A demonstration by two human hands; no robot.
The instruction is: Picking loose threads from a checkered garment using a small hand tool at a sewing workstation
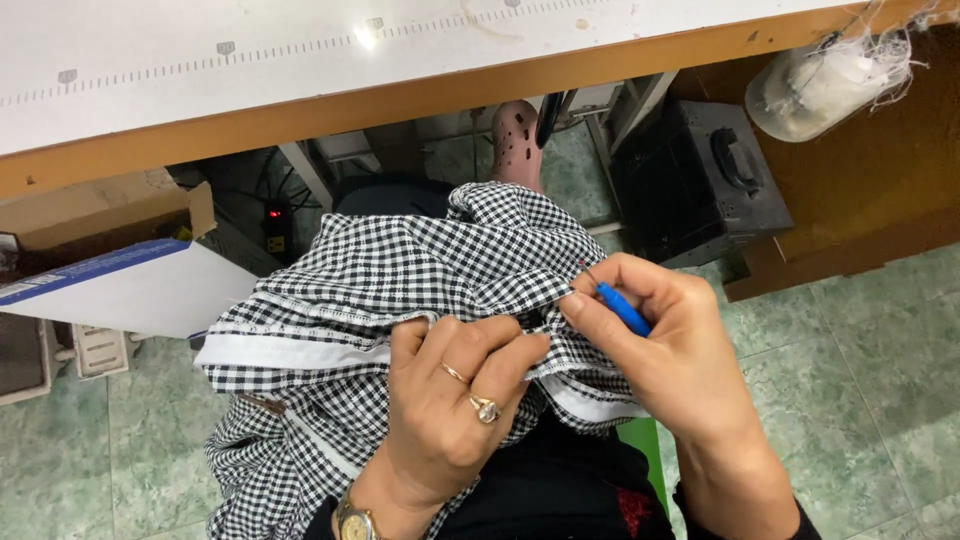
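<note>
A black-and-white checked garment [400,270] lies bunched over my lap. My left hand [455,410], with two rings and a wristwatch, pinches a fold of the cloth near a white-edged seam [300,352]. My right hand [665,350] grips a small blue-handled seam ripper [620,305], its metal tip touching the fabric just beside my left fingertips. My foot in a pink perforated clog [517,142] shows beyond the cloth.
A white table top with a printed ruler and wooden edge [400,95] runs across the top. Under it are a black motor box [700,185], a power strip [275,225] and a cardboard box [110,270]. A thread-covered cone [820,85] hangs at the right. The floor has green tiles [860,380].
</note>
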